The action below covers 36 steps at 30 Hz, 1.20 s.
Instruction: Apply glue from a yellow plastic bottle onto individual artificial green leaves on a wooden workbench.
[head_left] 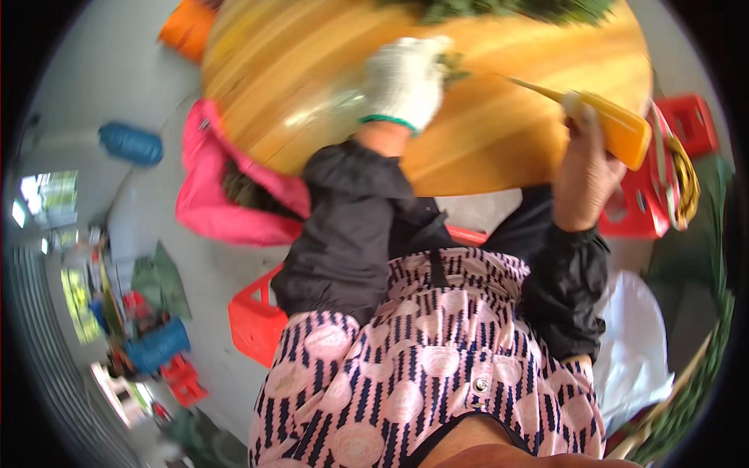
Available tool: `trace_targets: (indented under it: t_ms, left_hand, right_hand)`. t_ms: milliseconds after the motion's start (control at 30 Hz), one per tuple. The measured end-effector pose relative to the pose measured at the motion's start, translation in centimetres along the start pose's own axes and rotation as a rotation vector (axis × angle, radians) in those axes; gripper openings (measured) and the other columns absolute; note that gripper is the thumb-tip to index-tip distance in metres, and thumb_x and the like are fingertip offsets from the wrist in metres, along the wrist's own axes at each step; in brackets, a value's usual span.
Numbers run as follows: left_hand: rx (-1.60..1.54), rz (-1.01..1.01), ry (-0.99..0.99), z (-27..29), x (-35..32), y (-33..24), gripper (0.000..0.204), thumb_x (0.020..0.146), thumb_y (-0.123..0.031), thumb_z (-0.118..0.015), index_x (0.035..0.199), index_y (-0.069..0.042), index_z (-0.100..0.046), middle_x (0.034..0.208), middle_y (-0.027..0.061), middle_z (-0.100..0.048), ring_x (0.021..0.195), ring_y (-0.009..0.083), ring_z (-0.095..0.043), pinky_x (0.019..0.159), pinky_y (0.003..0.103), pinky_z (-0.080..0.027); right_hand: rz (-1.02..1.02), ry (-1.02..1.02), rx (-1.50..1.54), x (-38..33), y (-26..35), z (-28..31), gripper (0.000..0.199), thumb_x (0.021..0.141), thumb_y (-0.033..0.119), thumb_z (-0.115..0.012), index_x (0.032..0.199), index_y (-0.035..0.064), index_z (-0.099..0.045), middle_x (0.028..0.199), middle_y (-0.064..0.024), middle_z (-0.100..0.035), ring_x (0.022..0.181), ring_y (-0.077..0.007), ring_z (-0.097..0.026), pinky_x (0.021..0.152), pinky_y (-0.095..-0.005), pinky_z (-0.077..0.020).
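My left hand [404, 84], in a white knitted glove with a green cuff, is closed over the round wooden table [499, 140]. A small green sprig [452, 69] sticks out from its fingers, partly hidden by the glove and smeared by motion. On the right, my bare right hand [587, 168] is wrapped round a yellow squeeze bottle [620, 129]. The bottle is tilted, and its long thin nozzle points left toward the sprig, with a gap between them. A heap of green foliage [515, 8] lies at the table's far edge.
A pink bag [234, 214] hangs open at the table's left edge. Red stools [686, 125] stand at the right, another red stool [257, 316] at the left. White plastic sheeting [636, 343] and green leafy material [694, 390] lie at the lower right. An orange bag [187, 31] is at the far left.
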<state>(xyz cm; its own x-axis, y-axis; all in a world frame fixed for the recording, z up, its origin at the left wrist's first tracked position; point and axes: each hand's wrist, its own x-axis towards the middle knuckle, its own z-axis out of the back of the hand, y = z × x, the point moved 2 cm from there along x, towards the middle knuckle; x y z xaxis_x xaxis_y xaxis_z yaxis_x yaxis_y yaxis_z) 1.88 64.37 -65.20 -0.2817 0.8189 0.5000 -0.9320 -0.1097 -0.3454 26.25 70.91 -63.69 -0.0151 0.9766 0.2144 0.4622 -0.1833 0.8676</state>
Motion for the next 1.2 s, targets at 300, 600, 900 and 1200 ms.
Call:
trace_targets:
  t_ms: [300, 600, 900, 1200]
  left_hand:
    - [0.051, 0.343, -0.752, 15.6, -11.7, 7.6, 0.035, 0.087, -0.003, -0.067, 0.122, -0.009, -0.072, 0.110, 0.0175, -0.072, 0.104, 0.0338, -0.069, 0.094, 0.041, -0.053]
    - [0.976, 0.989, 0.045, 18.9, -12.2, 6.3, 0.051, 0.091, -0.027, -0.060, 0.141, -0.017, -0.057, 0.130, 0.0195, -0.065, 0.113, 0.0421, -0.064, 0.091, 0.059, -0.049]
    - [-0.096, 0.477, -0.033, 0.4, 7.7, -6.9, 0.072, 0.087, -0.022, -0.078, 0.153, -0.014, -0.050, 0.122, 0.0153, -0.072, 0.091, 0.0207, -0.069, 0.085, 0.036, -0.054]
    - [-0.429, 0.618, 0.035, -2.5, 5.3, -7.1, 0.059, 0.089, -0.006, -0.067, 0.147, -0.012, -0.055, 0.081, 0.0074, -0.067, 0.061, 0.0155, -0.064, 0.066, 0.031, -0.054]
  right_hand:
    - [-0.070, -0.009, 0.118, -0.4, 0.7, 1.2, 0.038, 0.093, 0.013, -0.077, 0.126, 0.0022, -0.062, 0.116, -0.0064, -0.068, 0.103, -0.0177, -0.066, 0.088, -0.0325, -0.0526]
    - [-0.099, -0.060, 0.191, 4.5, 2.6, 1.9, 0.019, 0.092, 0.010, -0.078, 0.107, 0.0047, -0.068, 0.097, -0.0008, -0.070, 0.081, -0.0103, -0.064, 0.074, -0.0262, -0.0489]
    - [-0.199, -0.035, 0.254, 6.6, 3.5, 5.6, 0.020, 0.089, 0.015, -0.082, 0.102, 0.0015, -0.072, 0.092, -0.0012, -0.071, 0.080, -0.0090, -0.062, 0.075, -0.0252, -0.0477]
    - [-0.176, 0.005, 0.187, 7.7, 2.7, 6.2, 0.022, 0.088, 0.016, -0.082, 0.101, 0.0012, -0.072, 0.090, -0.0004, -0.070, 0.080, -0.0092, -0.060, 0.075, -0.0261, -0.0473]
